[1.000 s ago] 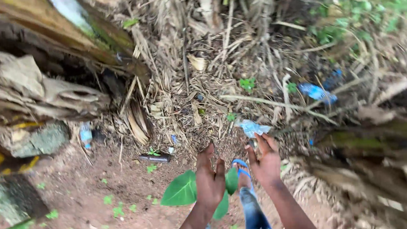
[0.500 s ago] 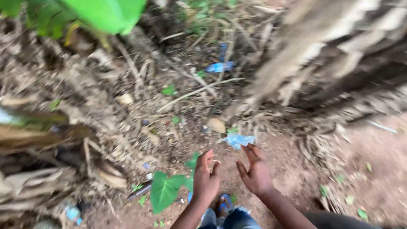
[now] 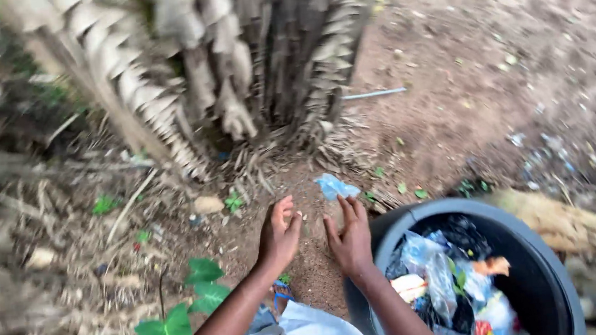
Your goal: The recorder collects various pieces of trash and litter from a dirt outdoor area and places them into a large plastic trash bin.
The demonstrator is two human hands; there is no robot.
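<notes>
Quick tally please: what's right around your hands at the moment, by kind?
Hands, both open and empty: 2, left hand and right hand
Blue plastic scrap on the soil just past the fingertips: 1
Dark round bin holding plastic litter: 1
Dry palm-like trunk base: 1
Total: 5

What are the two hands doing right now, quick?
Left hand: open, empty, fingers spread above the dirt.
Right hand: open, empty, fingertips close to the blue plastic scrap.
</notes>
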